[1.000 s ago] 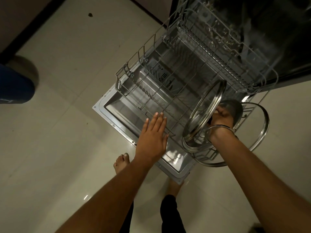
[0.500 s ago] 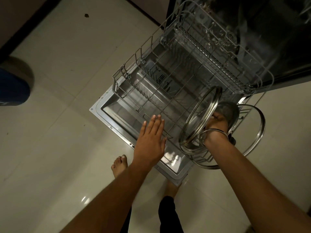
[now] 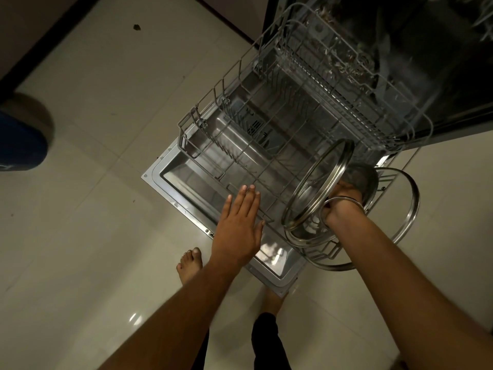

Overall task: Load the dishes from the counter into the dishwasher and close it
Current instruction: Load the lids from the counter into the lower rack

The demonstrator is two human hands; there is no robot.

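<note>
The dishwasher's lower wire rack (image 3: 229, 108) is pulled out over the lowered steel door (image 3: 170, 180). A glass lid with a steel rim (image 3: 317, 188) stands on edge at the rack's near right. A second, larger glass lid (image 3: 408, 206) leans behind it at the rack's right side. My right hand (image 3: 344, 201), a bangle on its wrist, is between the two lids and grips something dark and round, its fingers partly hidden. My left hand (image 3: 240, 228) hovers flat with straight fingers over the rack's near edge and holds nothing.
The dark dishwasher cavity (image 3: 426, 62) opens at the top right. A blue round container (image 3: 18, 145) stands on the tiled floor at the left. My bare feet (image 3: 189, 263) are just in front of the door's near edge. A dark speck (image 3: 136, 27) lies on the tiles.
The view has shifted slightly. My left hand stays flat over the rack's front; my right hand remains between the two lids.
</note>
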